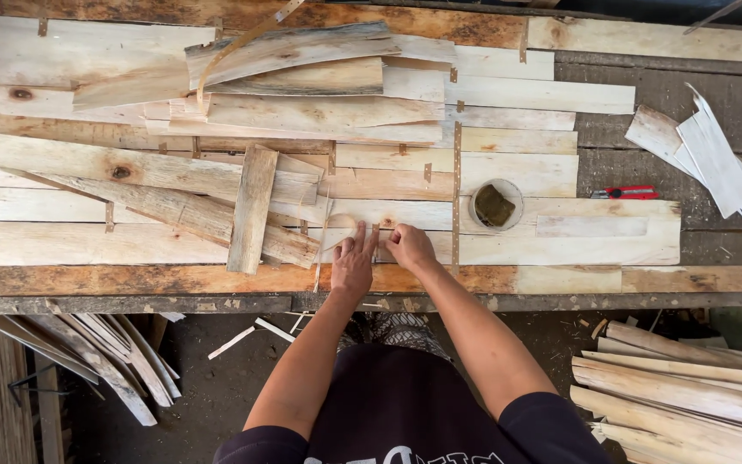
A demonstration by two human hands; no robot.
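Note:
My left hand (354,262) lies flat on a pale wood veneer sheet (560,245) near the front edge of the workbench (130,282), fingers spread and pressing down. Beside it my right hand (409,246) has its fingers curled and pinched at a seam between veneer pieces; what it pinches is too small to tell. A thin wood strip (323,236) runs upright just left of my left hand. Loose veneer pieces (251,209) are piled to the left.
A small round cup with a dark sponge (496,204) sits right of my hands. A red utility knife (627,192) and a stack of white strips (714,159) lie at the right. More veneer is stacked on the floor at both sides (680,387).

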